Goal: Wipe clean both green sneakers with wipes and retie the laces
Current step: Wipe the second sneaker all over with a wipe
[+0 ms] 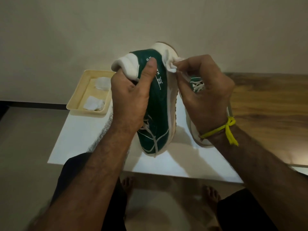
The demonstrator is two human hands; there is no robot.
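Observation:
A green sneaker (157,104) with a white sole and white heel cap is held up over the white table (166,165), heel away from me and toe toward me. My left hand (131,95) grips it at the heel, thumb across the green side. My right hand (205,90) pinches a crumpled white wipe (171,64) against the sneaker's white sole edge near the heel. The second green sneaker (197,85) lies on the table behind my right hand, mostly hidden, with its white laces showing.
A cream tray (75,100) at the table's back left holds two crumpled white wipes (94,104). A wooden surface (270,104) adjoins on the right. A plain wall stands behind. My bare feet are on the floor below the table's front edge.

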